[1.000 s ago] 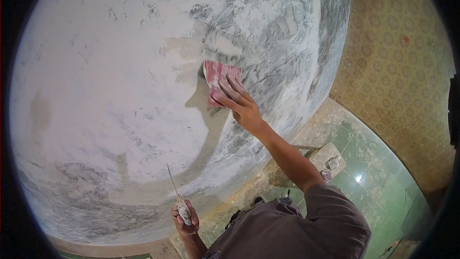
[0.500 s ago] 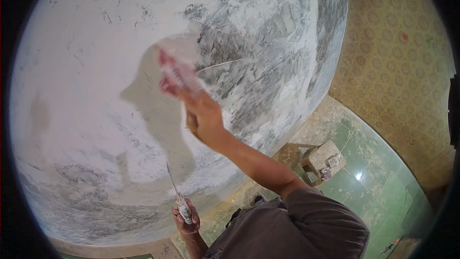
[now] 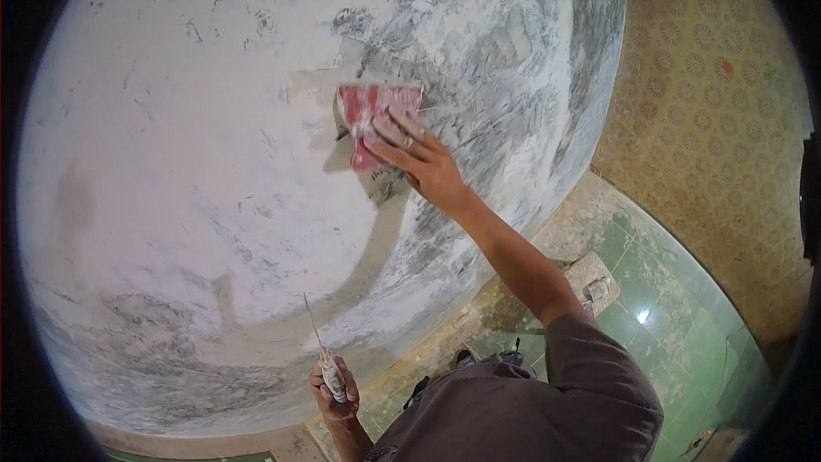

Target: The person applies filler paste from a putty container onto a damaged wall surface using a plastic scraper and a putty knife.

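My right hand [image 3: 419,154] is closed round a red plastic putty spreader [image 3: 359,107] smeared with white putty. The spreader appears to lie against the wall [image 3: 171,145], which is patchy white over dark grey; the exact contact cannot be made out. Its fingers press over the spreader's right side. Lower down, my left hand [image 3: 336,393] grips a putty knife [image 3: 332,376] by its putty-crusted handle. The knife's thin blade points up and is seen nearly edge-on, apart from the wall in front of it.
A small pale stool [image 3: 590,278] with an item on it stands on the green tiled floor [image 3: 676,325], partly behind my right arm. At the right is a tan surface [image 3: 693,60] with a round-motif pattern. Pale dust and splatter mark the tiles along the wall's foot.
My right hand has moved rightward with the red spreader, whose broad face now shows. My right forearm covers more of the stool. The left hand and putty knife have hardly shifted.
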